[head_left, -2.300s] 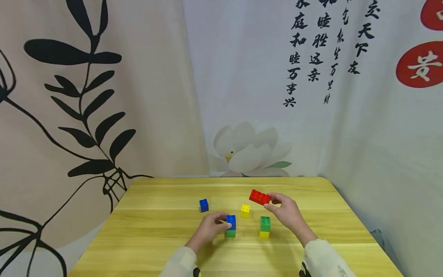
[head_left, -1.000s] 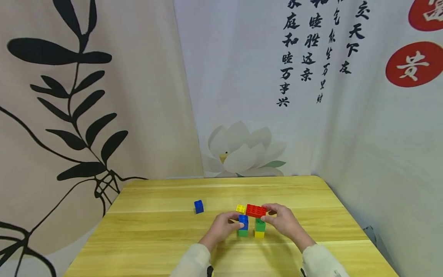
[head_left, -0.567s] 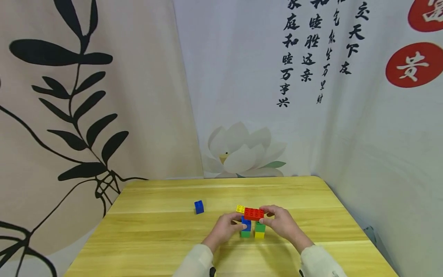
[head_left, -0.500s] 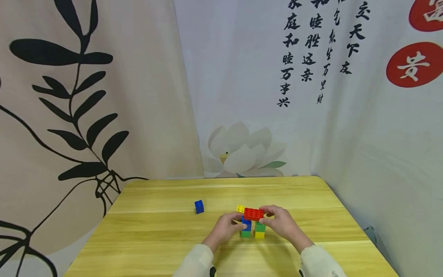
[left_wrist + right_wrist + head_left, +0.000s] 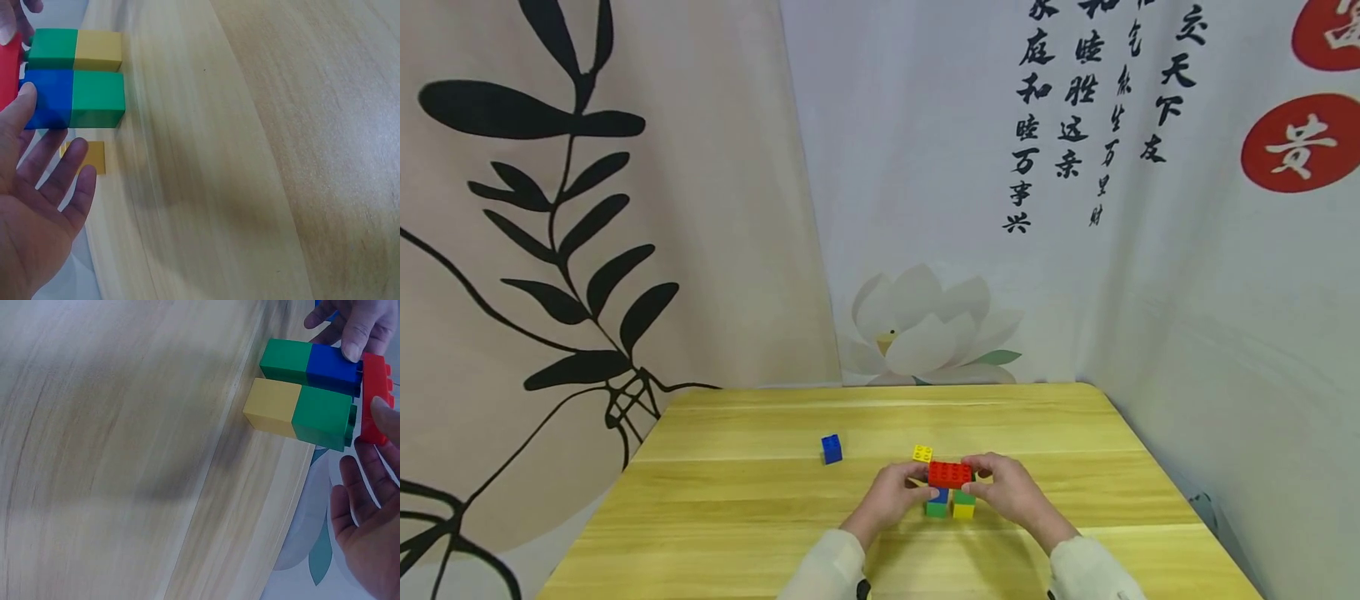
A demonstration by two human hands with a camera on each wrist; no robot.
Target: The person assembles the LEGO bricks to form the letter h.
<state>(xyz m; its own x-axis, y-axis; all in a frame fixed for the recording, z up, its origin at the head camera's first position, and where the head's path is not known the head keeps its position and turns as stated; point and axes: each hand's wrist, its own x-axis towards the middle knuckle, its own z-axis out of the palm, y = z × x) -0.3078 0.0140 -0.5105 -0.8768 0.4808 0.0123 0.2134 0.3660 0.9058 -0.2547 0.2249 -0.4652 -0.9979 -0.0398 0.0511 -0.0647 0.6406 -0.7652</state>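
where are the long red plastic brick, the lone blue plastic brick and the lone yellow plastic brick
Long red plastic brick (image 5: pixel 950 472): head view, on its studded top.
Lone blue plastic brick (image 5: pixel 832 452): head view, on its front side.
Lone yellow plastic brick (image 5: pixel 922 452): head view, on its studded top.

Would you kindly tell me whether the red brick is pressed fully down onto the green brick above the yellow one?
No, the right wrist view shows the green brick with its studs exposed beneath the red brick.
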